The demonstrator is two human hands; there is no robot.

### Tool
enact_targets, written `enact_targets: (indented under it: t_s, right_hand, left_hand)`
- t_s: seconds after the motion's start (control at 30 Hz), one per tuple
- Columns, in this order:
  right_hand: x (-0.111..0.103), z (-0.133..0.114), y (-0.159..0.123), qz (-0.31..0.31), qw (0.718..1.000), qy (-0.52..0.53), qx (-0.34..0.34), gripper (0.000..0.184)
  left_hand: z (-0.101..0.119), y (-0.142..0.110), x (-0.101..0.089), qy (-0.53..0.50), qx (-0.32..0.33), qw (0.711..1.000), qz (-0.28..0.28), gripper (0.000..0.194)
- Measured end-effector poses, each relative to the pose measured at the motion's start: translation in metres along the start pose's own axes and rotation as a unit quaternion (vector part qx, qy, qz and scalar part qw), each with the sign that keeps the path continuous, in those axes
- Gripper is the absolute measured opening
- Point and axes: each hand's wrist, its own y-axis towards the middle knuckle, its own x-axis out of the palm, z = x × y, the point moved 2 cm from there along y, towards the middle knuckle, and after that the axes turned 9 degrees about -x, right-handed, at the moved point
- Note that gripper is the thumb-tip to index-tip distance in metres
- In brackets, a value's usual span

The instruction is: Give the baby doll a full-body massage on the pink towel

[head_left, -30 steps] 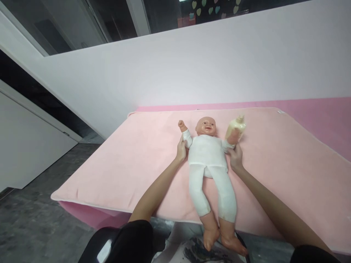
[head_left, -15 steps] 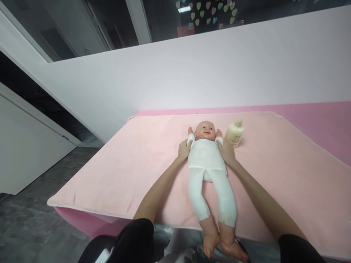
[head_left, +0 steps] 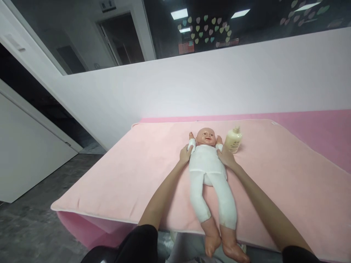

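A baby doll [head_left: 207, 160] with a white cloth body lies face up, its head toward the wall and its bare feet hanging past the near edge of the pink blanket [head_left: 115, 175]. My left hand [head_left: 185, 154] is closed around the doll's upper arm on the left side of the picture. On the other side, my right hand [head_left: 227, 157] holds the opposite arm, with the thumb on the white sleeve. Some fingers of both hands are hidden. A pale yellow pump bottle [head_left: 233, 140] stands upright just beyond my right hand.
The blanket covers most of a pink padded table [head_left: 326, 135], which shows at the back right. Behind it rises a white wall [head_left: 219, 84] with a dark window [head_left: 255, 29] above. Grey floor [head_left: 33, 226] and a white door [head_left: 30, 146] lie to the left.
My view has tilted up a little, so everything sits lower in the picture and more of the window shows. Both hands keep their places on the doll's arms.
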Motion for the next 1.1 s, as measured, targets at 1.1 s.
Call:
enact_targets:
  t_s: [1.1]
  right_hand:
    - [-0.012,0.041,-0.045,0.108,0.923,0.369,-0.028,0.027]
  left_hand:
    - [-0.021,-0.011,-0.027,-0.304,-0.090,0.945,-0.081,0.019]
